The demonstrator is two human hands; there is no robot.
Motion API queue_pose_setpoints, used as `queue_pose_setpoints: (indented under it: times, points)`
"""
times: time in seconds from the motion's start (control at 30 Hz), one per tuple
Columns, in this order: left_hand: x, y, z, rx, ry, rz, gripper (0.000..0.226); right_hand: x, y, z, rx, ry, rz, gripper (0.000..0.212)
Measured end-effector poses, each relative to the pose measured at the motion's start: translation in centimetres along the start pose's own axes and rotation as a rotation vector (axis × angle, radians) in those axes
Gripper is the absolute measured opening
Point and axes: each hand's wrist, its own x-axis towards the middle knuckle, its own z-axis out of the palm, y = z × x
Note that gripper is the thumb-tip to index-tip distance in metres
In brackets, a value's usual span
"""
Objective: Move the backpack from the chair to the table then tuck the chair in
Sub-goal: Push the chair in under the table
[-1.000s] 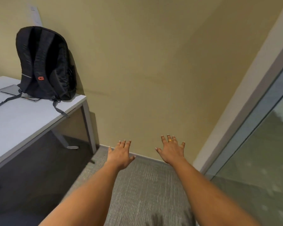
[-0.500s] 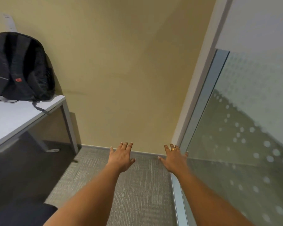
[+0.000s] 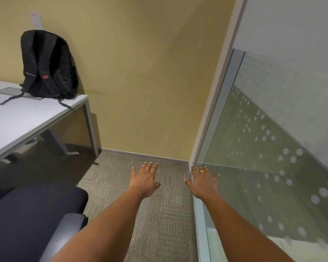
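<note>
1. The backpack (image 3: 47, 65) was black woven cloth, matt, with webbing straps.
2. The table (image 3: 27, 118) had a smooth, pale, matt top and a grey leg that looked like painted metal.
3. The chair (image 3: 27, 214) had a seat of dark matt cloth; its armrest (image 3: 64, 229) looked like smooth grey plastic.
4. The carpet (image 3: 155, 214) was grey, ribbed and rough.
5. The glass partition (image 3: 273, 148) was glossy, with frosted dots.

Black backpack (image 3: 47, 67), red tag (image 3: 45, 77), far left of left hand (image 3: 145, 181); grey-flecked carpet (image 3: 159, 214) under it; white-dotted glass (image 3: 273, 148) behind right hand (image 3: 204, 183).
</note>
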Motion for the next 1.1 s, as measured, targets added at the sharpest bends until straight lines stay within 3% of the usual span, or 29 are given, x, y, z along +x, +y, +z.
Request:
queue_pose_setpoints:
  times: [0.73, 1.1]
  points:
    - [-21.1, -8.0, 0.3, 0.058, -0.019, 0.177, 0.070, -22.9, -13.1, 1.8, 0.139, 0.056, 0.216, 0.067]
    - [-29.3, -10.1, -1.9, 0.200, 0.103, 0.221, 0.069, -30.3, -16.6, 0.6, 0.126, 0.116, 0.199, 0.067]
